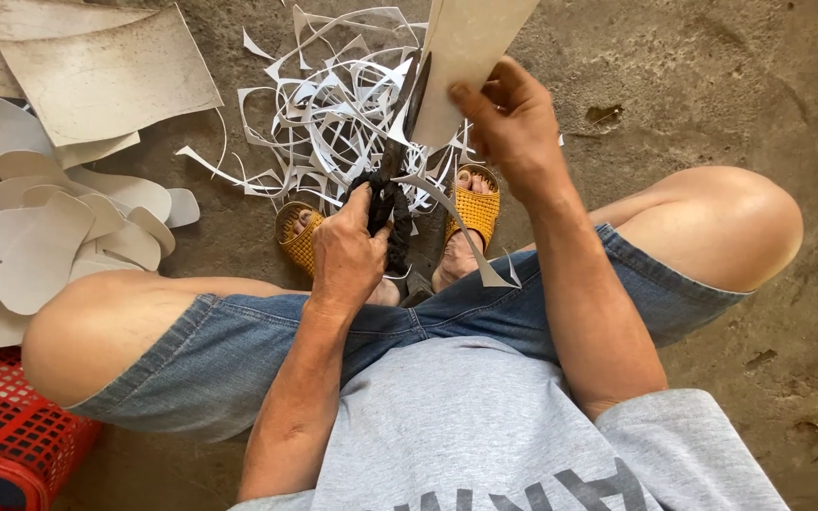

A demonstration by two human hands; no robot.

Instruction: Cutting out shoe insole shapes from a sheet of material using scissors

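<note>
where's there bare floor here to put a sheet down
Bare concrete floor lies right of the sheet held by the right hand. Crowded: scrap strips ahead, cut soles and stacked sheets left, red basket lower left.

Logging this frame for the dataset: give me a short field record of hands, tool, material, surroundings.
left hand: grips the black-wrapped handles of the scissors
right hand: holds the pale sheet in the blades
offcuts: white strips heaped on the concrete floor
cut pieces: pale sole-shaped pieces, stacked beside the left knee
crate: red mesh, lower left
footwear: yellow woven sandals
</note>
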